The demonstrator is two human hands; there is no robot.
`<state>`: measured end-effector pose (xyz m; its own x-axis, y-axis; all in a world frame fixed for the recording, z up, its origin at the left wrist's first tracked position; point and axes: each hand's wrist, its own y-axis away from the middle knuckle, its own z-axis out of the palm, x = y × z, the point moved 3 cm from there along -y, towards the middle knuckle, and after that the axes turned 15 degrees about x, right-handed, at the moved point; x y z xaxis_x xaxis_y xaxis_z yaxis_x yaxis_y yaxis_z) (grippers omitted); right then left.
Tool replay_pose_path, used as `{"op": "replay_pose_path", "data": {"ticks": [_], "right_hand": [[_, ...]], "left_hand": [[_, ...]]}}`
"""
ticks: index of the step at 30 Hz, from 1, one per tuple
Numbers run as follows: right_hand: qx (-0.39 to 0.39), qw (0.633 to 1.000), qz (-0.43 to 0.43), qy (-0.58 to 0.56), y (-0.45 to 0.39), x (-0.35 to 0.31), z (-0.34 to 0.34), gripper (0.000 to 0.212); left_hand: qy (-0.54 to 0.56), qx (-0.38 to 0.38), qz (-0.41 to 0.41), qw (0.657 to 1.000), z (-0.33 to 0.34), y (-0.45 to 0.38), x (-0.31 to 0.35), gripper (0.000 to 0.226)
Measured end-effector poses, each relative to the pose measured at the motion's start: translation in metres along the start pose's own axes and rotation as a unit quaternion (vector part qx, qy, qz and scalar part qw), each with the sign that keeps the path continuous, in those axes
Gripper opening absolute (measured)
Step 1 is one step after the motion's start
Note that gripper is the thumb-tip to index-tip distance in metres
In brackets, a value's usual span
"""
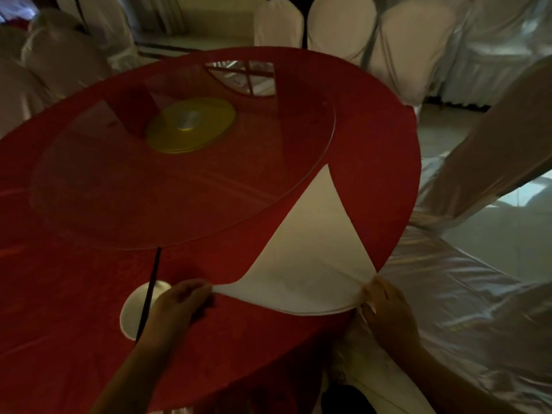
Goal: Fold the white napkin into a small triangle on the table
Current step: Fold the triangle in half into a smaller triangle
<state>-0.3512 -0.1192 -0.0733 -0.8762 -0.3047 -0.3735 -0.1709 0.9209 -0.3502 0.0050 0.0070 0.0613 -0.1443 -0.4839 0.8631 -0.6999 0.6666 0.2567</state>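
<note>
— Napkin (310, 258) first, since you asked: where was it lying?

— You had it spread as a white triangle on the round surface (89, 294), over the red cloth, near the edge on your right. Its far tip reached the rim of the glass turntable (179, 180), and its long near edge hung between your two hands, sagging a little.

— And behind all that?

— Chairs in pale covers (337, 28) ringed the far side, and shiny pale fabric lay to your right.

— What about the centre?

— A yellow disc (189, 125) sat under the middle of the glass.

— My hands?

— Your left hand (176, 303) was pinched shut on the near-left corner of the cloth. Your right hand (385, 309) was closed on the near-right corner, right at the table's edge.

— Anything smaller?

— A small white plate (134, 312) lay just beside your left hand, partly hidden by it, with a thin dark stick (150, 288) laid across it.
</note>
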Motion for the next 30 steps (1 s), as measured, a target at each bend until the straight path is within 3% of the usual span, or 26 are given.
{"op": "replay_pose_path", "data": {"ticks": [4,8,15,18,25,30], "right_hand": [[0.032,0.997,0.035,-0.053,0.003,0.009,0.001,0.027],[0.030,0.980,0.144,-0.134,0.010,0.013,0.005,0.021],[-0.021,0.896,0.364,-0.253,0.004,0.022,0.004,0.012],[-0.025,0.854,0.443,-0.272,-0.005,0.025,-0.006,0.026],[-0.097,0.863,0.422,-0.262,-0.024,0.039,-0.020,0.013],[-0.119,0.835,0.459,-0.279,-0.027,0.045,-0.019,0.020]], "left_hand": [[0.015,-0.060,0.047,0.997,0.013,-0.014,0.057,0.022],[0.036,-0.029,0.091,0.995,0.045,-0.054,0.111,0.014],[-0.034,-0.014,0.190,0.981,0.172,-0.128,0.192,0.016],[-0.073,-0.017,0.214,0.974,0.234,-0.161,0.208,0.021],[-0.164,-0.024,0.209,0.964,0.344,-0.211,0.192,0.022],[-0.245,0.007,0.248,0.937,0.382,-0.220,0.176,0.021]]}}
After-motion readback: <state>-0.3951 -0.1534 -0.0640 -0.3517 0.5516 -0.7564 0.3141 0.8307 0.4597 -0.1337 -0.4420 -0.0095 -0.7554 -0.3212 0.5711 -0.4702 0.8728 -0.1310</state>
